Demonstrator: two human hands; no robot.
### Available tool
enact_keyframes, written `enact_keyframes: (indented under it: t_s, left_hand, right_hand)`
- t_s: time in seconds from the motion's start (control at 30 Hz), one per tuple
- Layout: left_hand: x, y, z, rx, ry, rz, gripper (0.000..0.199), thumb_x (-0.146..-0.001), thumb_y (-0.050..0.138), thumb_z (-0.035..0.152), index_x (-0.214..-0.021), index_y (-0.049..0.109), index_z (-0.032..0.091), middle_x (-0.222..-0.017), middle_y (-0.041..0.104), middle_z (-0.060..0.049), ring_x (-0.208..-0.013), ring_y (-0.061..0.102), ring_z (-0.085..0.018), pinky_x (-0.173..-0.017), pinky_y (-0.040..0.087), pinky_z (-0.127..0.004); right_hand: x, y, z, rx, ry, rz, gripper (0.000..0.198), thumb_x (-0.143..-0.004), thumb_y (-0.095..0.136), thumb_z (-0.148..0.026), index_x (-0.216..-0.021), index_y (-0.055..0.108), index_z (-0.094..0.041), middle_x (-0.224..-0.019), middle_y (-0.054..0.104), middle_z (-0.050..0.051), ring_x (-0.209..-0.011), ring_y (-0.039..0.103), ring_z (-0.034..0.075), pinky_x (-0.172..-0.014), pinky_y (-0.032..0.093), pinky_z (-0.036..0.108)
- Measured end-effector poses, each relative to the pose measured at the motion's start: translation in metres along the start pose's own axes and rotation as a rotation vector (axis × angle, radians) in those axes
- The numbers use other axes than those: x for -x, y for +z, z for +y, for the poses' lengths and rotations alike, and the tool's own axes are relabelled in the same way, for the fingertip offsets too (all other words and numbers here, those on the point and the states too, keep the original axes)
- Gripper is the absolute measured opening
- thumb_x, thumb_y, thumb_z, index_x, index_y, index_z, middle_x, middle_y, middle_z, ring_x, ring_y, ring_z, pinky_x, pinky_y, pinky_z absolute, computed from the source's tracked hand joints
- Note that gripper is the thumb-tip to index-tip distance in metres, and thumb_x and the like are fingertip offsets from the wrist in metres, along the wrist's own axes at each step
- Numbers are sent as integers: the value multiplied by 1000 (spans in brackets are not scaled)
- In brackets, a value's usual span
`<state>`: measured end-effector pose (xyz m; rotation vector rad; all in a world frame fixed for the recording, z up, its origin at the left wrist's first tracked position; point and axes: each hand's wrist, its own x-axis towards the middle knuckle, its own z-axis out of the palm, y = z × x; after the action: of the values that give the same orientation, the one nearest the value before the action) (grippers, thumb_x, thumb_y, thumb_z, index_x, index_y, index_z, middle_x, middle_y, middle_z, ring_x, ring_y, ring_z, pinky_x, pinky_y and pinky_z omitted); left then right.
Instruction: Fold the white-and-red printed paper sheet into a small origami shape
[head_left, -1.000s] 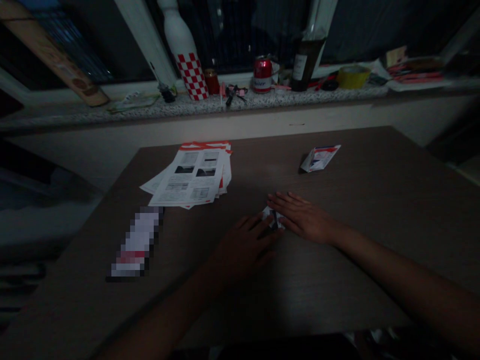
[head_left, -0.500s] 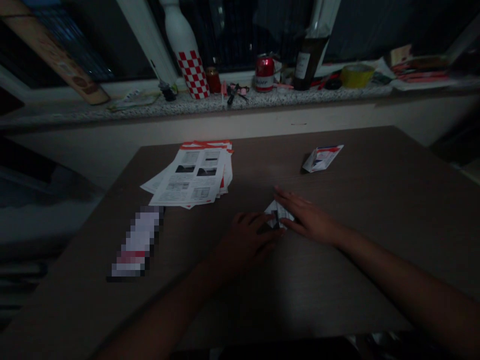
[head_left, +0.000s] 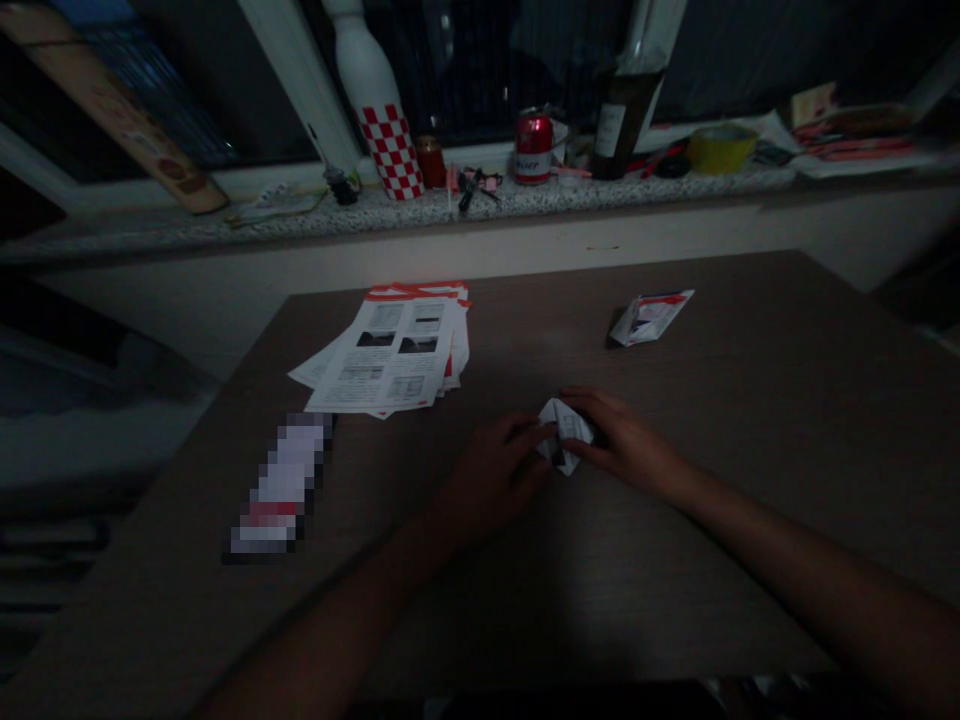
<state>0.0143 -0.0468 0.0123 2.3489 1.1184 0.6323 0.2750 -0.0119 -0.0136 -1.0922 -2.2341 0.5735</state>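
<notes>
A small folded piece of printed paper [head_left: 568, 462] is between my two hands, low over the table [head_left: 675, 560]. My right hand [head_left: 619, 435] grips its right side, the thumb on the near face and the fingers curled behind the far edge. From the left, my left hand [head_left: 506, 462] has its fingertips on the paper's left side, the index finger reaching onto its face. Shadow hides part of the left thumb. Farther back on the right stands another folded paper piece [head_left: 654, 318], white with red and blue print, touched by neither hand.
A fanned stack of printed sheets [head_left: 382, 350] lies at the back left, and a phone [head_left: 281, 485] with a blurred screen in front of it. Behind the table, the stone windowsill [head_left: 420, 215] carries a checked bottle [head_left: 390, 145], a red can [head_left: 533, 145], a dark bottle [head_left: 619, 125] and yellow tape [head_left: 720, 150].
My right hand has gone from lying flat over the paper to curling round its right edge. More of the folded paper shows now. The left fingers have drawn closer together.
</notes>
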Motion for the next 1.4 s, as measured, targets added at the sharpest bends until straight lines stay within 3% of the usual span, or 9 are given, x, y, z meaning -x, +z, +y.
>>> enact_keyframes:
  t_s: [0.17, 0.43, 0.57, 0.83, 1.4]
  left_hand:
    - [-8, 1, -3, 169, -190, 134, 41, -104, 60, 30, -143, 60, 22, -133, 70, -9, -119, 67, -24, -108, 54, -43]
    - [-13, -6, 2, 363, -356, 193, 20, -99, 67, 40, -104, 75, 22, -104, 77, -4, -95, 72, -22, -89, 56, -36]
    - [-12, -5, 5, 456, -366, 158, 24, -99, 68, 45, -100, 75, 22, -94, 77, -2, -85, 72, -21, -80, 56, -32]
    - [-10, -3, 4, 499, -345, 158, 28, -96, 69, 47, -93, 73, 20, -85, 74, -2, -77, 69, -19, -72, 53, -29]
    - [-9, -6, 9, 585, -363, 180, 26, -95, 72, 45, -94, 72, 19, -86, 73, -1, -78, 69, -18, -71, 52, -27]
  right_hand:
    - [-1, -2, -12, -47, 39, 12, 44, -98, 70, -32, -140, 59, -28, -134, 70, 12, -125, 67, 34, -106, 56, 54]
    - [3, 5, -38, -250, 111, 23, 38, -98, 69, -34, -134, 63, -29, -125, 74, 8, -113, 72, 28, -97, 59, 43]
    - [2, 3, -49, -367, 165, 27, 25, -104, 61, -43, -120, 70, -26, -105, 77, 5, -92, 73, 23, -82, 61, 37]
    - [0, 3, -46, -484, 228, 27, 30, -104, 61, -51, -99, 72, -23, -83, 74, 2, -74, 70, 19, -68, 57, 31]
    - [-1, 0, -46, -521, 214, 67, 30, -103, 64, -51, -95, 72, -23, -85, 72, 3, -77, 68, 19, -70, 55, 30]
